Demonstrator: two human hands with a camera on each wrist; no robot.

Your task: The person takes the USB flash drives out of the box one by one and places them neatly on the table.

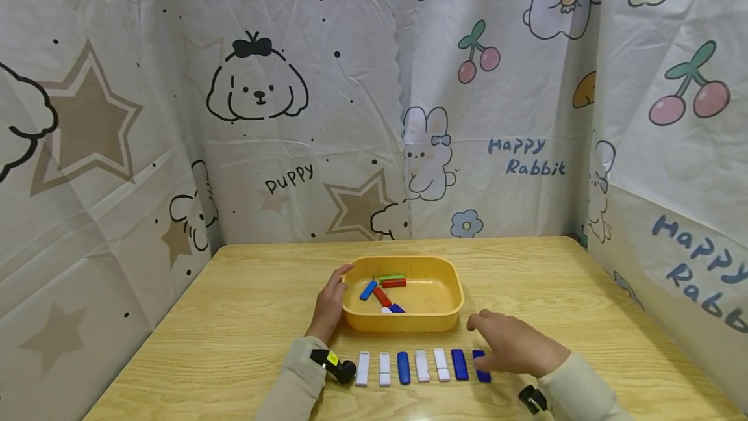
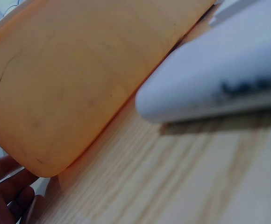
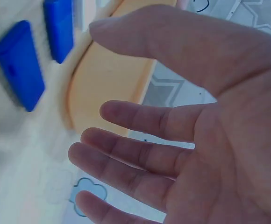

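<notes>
A yellow plastic tub (image 1: 403, 322) stands on the wooden table, with several small red, blue, green and white pieces inside. My left hand (image 1: 329, 304) rests against its left side, fingers reaching along the wall toward the far corner. In front of the tub lies a row of small flat sticks that look like USB drives, several white ones (image 1: 422, 366) and several blue ones (image 1: 459, 364). Over the right end of the row my right hand (image 1: 517, 344) hovers, fingers spread and holding nothing. Its thumb partly covers the rightmost blue stick (image 1: 482, 375) in the head view; the right wrist view shows them apart.
Inside the tub, two red pieces (image 1: 394, 283), a blue piece (image 1: 368, 290) and a green piece (image 1: 391, 277) lie loose toward the left. Printed curtains (image 1: 327, 96) enclose the table (image 1: 251, 317) at the back and sides. Both wrists wear small black cameras (image 1: 345, 371).
</notes>
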